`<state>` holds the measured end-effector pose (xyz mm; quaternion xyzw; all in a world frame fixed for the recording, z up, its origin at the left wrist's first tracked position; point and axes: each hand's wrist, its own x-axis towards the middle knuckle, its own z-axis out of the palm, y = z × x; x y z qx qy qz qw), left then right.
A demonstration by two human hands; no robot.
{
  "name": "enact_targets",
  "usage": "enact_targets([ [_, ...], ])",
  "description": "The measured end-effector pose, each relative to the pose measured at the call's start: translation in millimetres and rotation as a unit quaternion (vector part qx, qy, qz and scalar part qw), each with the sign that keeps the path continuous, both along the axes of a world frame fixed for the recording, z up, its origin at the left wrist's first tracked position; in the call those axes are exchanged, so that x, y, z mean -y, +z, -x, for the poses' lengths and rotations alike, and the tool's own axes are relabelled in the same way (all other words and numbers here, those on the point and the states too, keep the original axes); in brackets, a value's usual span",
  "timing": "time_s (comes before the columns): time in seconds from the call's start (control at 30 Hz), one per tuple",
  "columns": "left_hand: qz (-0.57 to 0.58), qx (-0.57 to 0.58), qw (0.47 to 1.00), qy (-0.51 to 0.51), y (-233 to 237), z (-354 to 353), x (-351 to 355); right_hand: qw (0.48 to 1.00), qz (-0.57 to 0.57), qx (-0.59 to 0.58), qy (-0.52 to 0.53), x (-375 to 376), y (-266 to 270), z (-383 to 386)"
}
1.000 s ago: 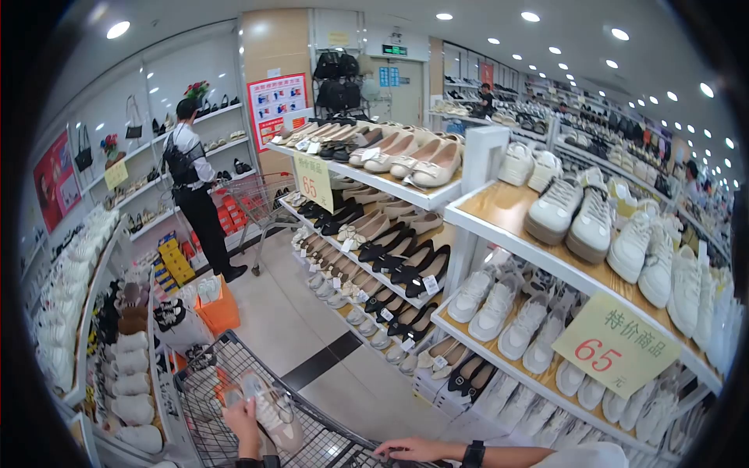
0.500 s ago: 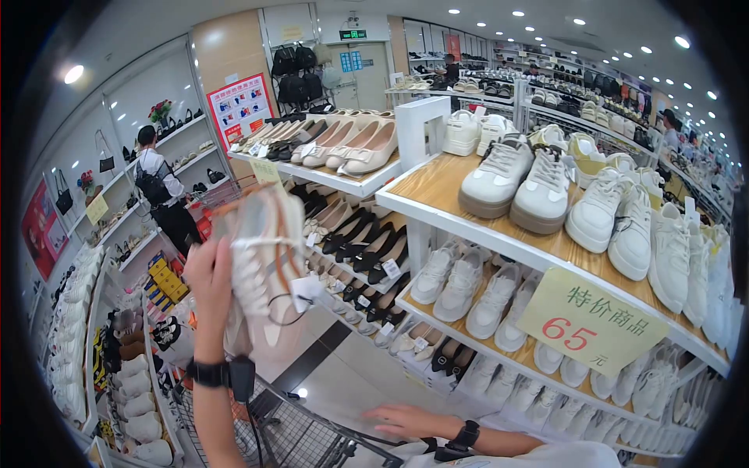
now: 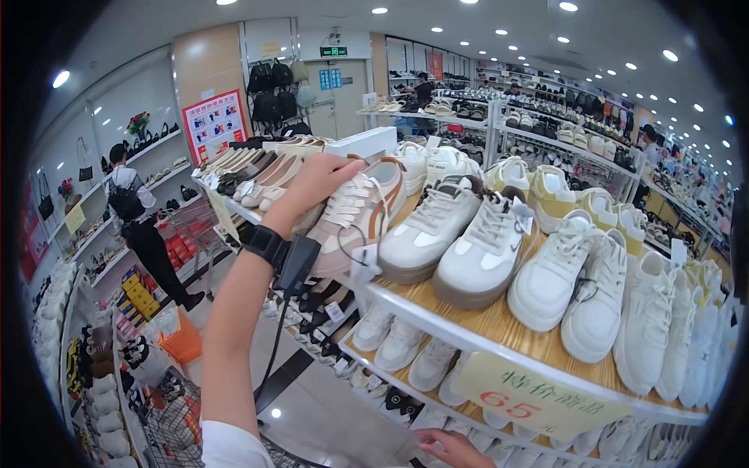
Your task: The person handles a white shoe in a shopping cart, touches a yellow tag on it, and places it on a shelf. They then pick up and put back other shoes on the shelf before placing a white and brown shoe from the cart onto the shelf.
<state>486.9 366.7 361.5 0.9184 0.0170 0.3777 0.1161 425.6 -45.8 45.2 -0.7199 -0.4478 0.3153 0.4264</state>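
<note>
My left hand (image 3: 324, 181), a black band and small device on its wrist, grips a pair of pale pink and white sneakers (image 3: 343, 222) with brown-orange trim by the heel end. The sneakers are at the left end of the wooden-topped shelf, toes towards me, with a white tag hanging from them. Just right of them stand white sneakers with grey-brown soles (image 3: 480, 249). Low at the bottom edge, my right hand (image 3: 454, 448) is partly in view, fingers stretched out with nothing in them, in front of the lower shelves.
More white sneakers (image 3: 550, 273) line the shelf to the right, above a yellow price sign (image 3: 538, 394). Flat shoes (image 3: 269, 175) fill the rack behind. On the left, a person with a backpack (image 3: 133, 195) stands near a shopping cart (image 3: 199, 234). A wire cart (image 3: 175, 421) is lower left.
My left hand has carried the pair of sneakers from above the aisle rightwards onto the end of the shelf. My right hand has moved right and lower. The view has shifted.
</note>
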Motion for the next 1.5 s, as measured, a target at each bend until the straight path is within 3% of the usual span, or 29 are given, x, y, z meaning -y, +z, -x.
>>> enact_targets([
  [0.17, 0.079, -0.065, 0.995, 0.006, -24.3, -41.7, -27.4, 0.999, 0.038, -0.025, 0.028, -0.2, -8.5, -23.7],
  [0.27, 0.102, -0.103, 0.989, 0.002, -33.6, -51.9, -26.3, 0.998, 0.030, 0.035, 0.045, -4.8, -20.6, -39.2],
  [0.37, 0.118, -0.069, 0.990, -0.033, -31.7, -47.2, -25.7, 0.995, -0.005, 0.080, 0.063, -11.8, -30.9, -50.9],
  [0.4, 0.122, -0.069, 0.990, -0.028, -31.6, -41.0, -26.9, 0.992, -0.007, 0.106, 0.073, -14.5, -36.5, -53.8],
  [0.47, -0.025, 0.028, 0.999, -0.016, -29.3, -20.0, -32.2, 0.988, -0.007, 0.128, 0.089, -22.3, -38.8, -60.0],
  [0.53, -0.001, 0.015, 1.000, -0.013, -37.6, 15.7, -32.6, 0.962, 0.128, 0.150, 0.188, -33.8, -34.1, -69.8],
  [0.67, 0.093, -0.071, 0.993, 0.015, -82.4, 76.6, -23.8, 0.953, 0.136, 0.152, 0.222, -45.3, -55.5, -74.3],
  [0.77, -0.004, -0.103, 0.991, 0.085, -95.2, 86.5, -3.2, 0.935, 0.149, 0.184, 0.264, -59.1, -54.9, -74.0],
  [0.83, 0.001, -0.106, 0.988, 0.112, -97.5, 81.5, 3.2, 0.934, 0.130, 0.195, 0.268, -66.6, -61.4, -71.8],
  [0.97, 0.008, -0.087, 0.991, 0.099, -94.4, 85.3, -2.6, 0.948, 0.061, 0.212, 0.231, -72.6, -83.1, -62.8],
  [1.03, 0.163, -0.008, 0.986, 0.022, -99.9, 90.2, -22.3, 0.948, 0.076, 0.209, 0.228, -68.8, -85.3, -60.3],
  [1.17, 0.284, 0.076, 0.954, 0.060, -140.5, 81.4, -44.2, 0.944, 0.120, 0.208, 0.226, -61.5, -91.6, -55.7],
  [1.27, 0.263, 0.125, 0.955, 0.064, -143.4, 74.7, -47.7, 0.946, 0.119, 0.207, 0.220, -58.0, -86.9, -53.6],
  [1.5, 0.240, 0.096, 0.959, 0.114, -135.7, 68.4, -41.4, 0.925, 0.140, 0.240, 0.260, -68.7, -86.9, -41.9],
])
